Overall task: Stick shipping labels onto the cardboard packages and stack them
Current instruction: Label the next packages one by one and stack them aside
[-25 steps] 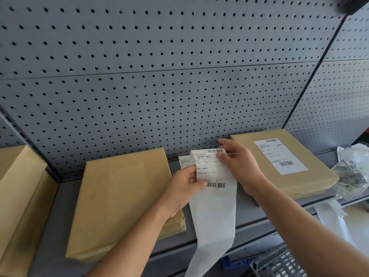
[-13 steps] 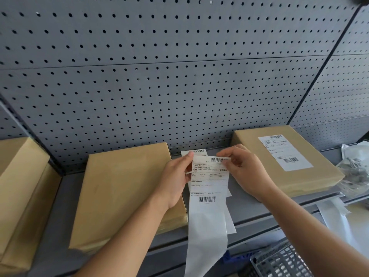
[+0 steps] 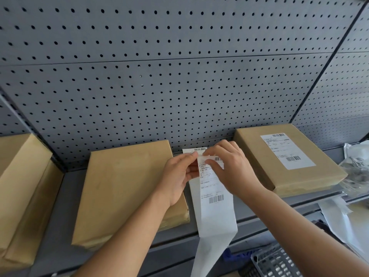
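Observation:
A long white strip of shipping labels (image 3: 212, 194) hangs over the front edge of the grey shelf (image 3: 60, 232). My left hand (image 3: 177, 176) pinches the strip's top left edge. My right hand (image 3: 229, 166) pinches the top of the printed label and curls it downward off the backing. An unlabelled brown cardboard package (image 3: 127, 188) lies flat left of my hands. A second package (image 3: 285, 158) at right carries a white label (image 3: 287, 151). Another label (image 3: 192, 150) lies on the shelf behind the strip.
Grey pegboard (image 3: 179, 76) backs the shelf. More brown packages (image 3: 22, 188) lean at far left. Crumpled clear plastic bags (image 3: 355, 168) sit at far right, loose backing paper (image 3: 339, 216) below them. A wire basket (image 3: 277, 262) shows under the shelf.
Both hands moved up toward the strip's top edge. My right fingers shifted left onto the label's top and began folding it down; the strip now hangs straighter and lower.

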The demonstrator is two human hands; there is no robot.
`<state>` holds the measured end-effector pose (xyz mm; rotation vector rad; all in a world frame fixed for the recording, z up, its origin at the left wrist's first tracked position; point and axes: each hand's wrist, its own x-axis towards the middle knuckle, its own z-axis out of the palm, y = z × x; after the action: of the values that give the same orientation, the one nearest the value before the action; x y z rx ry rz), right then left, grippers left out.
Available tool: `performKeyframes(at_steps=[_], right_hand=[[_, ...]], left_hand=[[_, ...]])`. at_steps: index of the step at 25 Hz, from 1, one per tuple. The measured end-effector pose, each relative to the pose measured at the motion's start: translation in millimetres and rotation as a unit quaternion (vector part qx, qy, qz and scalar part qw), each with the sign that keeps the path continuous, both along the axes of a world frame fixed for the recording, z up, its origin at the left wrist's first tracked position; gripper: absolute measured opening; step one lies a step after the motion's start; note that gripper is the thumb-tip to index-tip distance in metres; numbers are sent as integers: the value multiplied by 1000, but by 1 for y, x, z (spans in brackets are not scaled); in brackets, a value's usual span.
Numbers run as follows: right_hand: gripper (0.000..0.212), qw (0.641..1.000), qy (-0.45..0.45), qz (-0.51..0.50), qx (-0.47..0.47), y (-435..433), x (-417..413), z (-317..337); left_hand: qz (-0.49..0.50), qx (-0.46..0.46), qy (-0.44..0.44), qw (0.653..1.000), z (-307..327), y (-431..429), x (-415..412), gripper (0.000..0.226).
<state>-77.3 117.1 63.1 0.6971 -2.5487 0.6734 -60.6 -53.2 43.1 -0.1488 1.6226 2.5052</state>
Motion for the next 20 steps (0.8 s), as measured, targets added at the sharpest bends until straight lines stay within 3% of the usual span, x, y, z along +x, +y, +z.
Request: performKeyframes(at_steps=[10,20], right_hand=[[18,999,9,29,-25,0,4,-2],[21,999,15,33,-3,0,5,-1]], left_hand=[[1,13,-25,1000,-3,-3,-5,23],[14,-33,-17,999,-5,0,-6,24]])
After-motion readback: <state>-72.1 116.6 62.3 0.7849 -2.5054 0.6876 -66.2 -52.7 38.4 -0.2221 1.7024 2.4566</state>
